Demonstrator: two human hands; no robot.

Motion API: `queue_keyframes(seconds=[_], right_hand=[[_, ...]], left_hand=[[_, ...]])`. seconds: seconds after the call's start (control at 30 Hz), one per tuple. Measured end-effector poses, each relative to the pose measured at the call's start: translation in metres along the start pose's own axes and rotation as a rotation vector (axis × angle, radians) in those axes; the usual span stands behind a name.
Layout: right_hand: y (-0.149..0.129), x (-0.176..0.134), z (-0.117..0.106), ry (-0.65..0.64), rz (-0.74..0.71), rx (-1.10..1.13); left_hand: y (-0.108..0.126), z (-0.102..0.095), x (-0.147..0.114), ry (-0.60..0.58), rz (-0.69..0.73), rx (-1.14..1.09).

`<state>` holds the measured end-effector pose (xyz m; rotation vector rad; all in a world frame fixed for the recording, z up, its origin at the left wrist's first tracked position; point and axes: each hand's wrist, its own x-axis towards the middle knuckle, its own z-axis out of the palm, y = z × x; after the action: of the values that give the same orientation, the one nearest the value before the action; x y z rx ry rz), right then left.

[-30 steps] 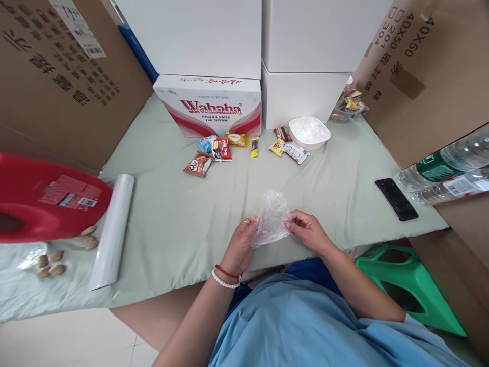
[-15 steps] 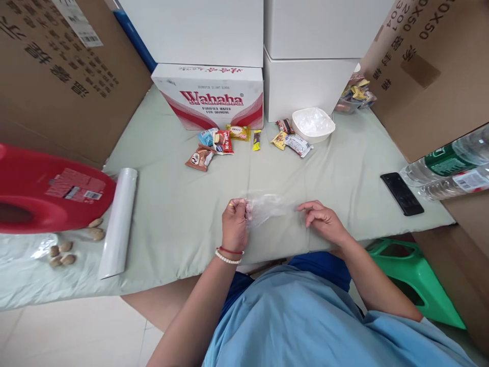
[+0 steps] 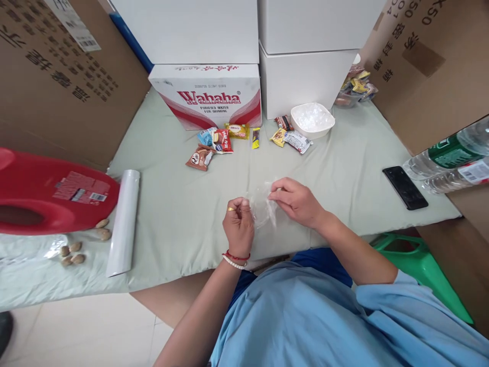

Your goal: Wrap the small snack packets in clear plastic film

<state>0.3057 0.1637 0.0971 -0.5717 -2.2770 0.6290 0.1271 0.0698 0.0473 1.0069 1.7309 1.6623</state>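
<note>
A small clear plastic bag (image 3: 262, 208) is stretched between my two hands above the near middle of the table. My left hand (image 3: 238, 227) is closed, its thumb and fingers pinching the bag's left side. On the other side my right hand (image 3: 296, 201) pinches the bag's upper right edge between thumb and fingertips. Beyond the hands lie several wrapped snacks, among them a red packet (image 3: 222, 141), a brown packet (image 3: 200, 157) and a narrow yellow-and-dark packet (image 3: 255, 138). Further right, a silver-white packet (image 3: 298, 141) and a yellow packet (image 3: 278, 137) lie by a white bowl (image 3: 312, 133) holding clear plastic.
White boxes and a Wahaha carton (image 3: 214, 97) line the back. At left are a red jug (image 3: 57, 193), a white roll (image 3: 124, 224) and several brown nuts (image 3: 72, 253). A phone (image 3: 405, 187) and plastic bottles (image 3: 451, 155) lie at right, near a green stool (image 3: 424, 270).
My right hand has moved left and up and now pinches the bag, where before its fingers were apart at the bag's right end. My left hand keeps its hold.
</note>
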Motion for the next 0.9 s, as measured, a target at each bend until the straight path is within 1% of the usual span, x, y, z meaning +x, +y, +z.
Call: queue_keyframes(seconds=[0.03, 0.1, 0.2, 0.3, 0.37, 0.43, 0.47, 0.5, 0.53, 0.57, 0.6, 0.63, 0.7, 0.77, 0.8, 0.83, 0.9], right_hand=[[0.004, -0.002, -0.003, 0.032, 0.022, 0.015], [0.014, -0.014, -0.012, 0.095, 0.121, 0.075], [0.033, -0.042, -0.027, 0.142, 0.346, 0.204], [0.055, -0.069, -0.035, 0.170, 0.584, 0.296], [0.068, -0.080, -0.039, 0.208, 0.716, 0.289], [0.074, -0.083, -0.043, 0.278, 0.838, 0.222], [0.073, -0.081, -0.045, 0.323, 0.878, 0.172], [0.070, -0.077, -0.048, 0.368, 0.889, 0.121], [0.064, -0.071, -0.050, 0.403, 0.859, 0.074], [0.056, -0.064, -0.050, 0.415, 0.789, 0.039], [0.046, -0.056, -0.050, 0.396, 0.690, 0.021], [0.035, -0.047, -0.047, 0.347, 0.582, 0.020], [0.014, -0.031, -0.036, 0.182, 0.388, 0.067], [-0.002, -0.020, -0.023, 0.022, 0.269, 0.126], [-0.006, -0.016, -0.016, -0.023, 0.238, 0.142], [-0.008, -0.014, -0.010, -0.041, 0.224, 0.144], [-0.005, -0.013, -0.002, -0.017, 0.246, 0.123]], left_hand=[[-0.001, -0.004, 0.003, 0.037, -0.017, -0.005], [-0.005, -0.013, 0.007, 0.083, -0.049, -0.025], [-0.017, -0.025, 0.013, 0.073, -0.102, -0.086], [-0.031, -0.034, 0.019, 0.043, -0.150, -0.106], [-0.039, -0.037, 0.023, 0.045, -0.160, -0.069], [-0.041, -0.039, 0.026, 0.051, -0.140, -0.043], [-0.041, -0.039, 0.027, 0.048, -0.118, -0.046], [-0.039, -0.040, 0.028, 0.041, -0.086, -0.059], [-0.035, -0.041, 0.027, 0.026, -0.049, -0.076], [-0.030, -0.042, 0.026, 0.001, -0.007, -0.087], [-0.024, -0.042, 0.023, -0.033, 0.035, -0.089], [-0.018, -0.043, 0.020, -0.076, 0.078, -0.075], [-0.004, -0.044, 0.014, -0.180, 0.169, -0.007], [0.008, -0.043, 0.007, -0.270, 0.233, 0.060], [0.012, -0.043, 0.003, -0.297, 0.226, 0.070], [0.014, -0.042, 0.001, -0.301, 0.187, 0.058], [0.013, -0.039, -0.002, -0.242, 0.046, 0.001]])
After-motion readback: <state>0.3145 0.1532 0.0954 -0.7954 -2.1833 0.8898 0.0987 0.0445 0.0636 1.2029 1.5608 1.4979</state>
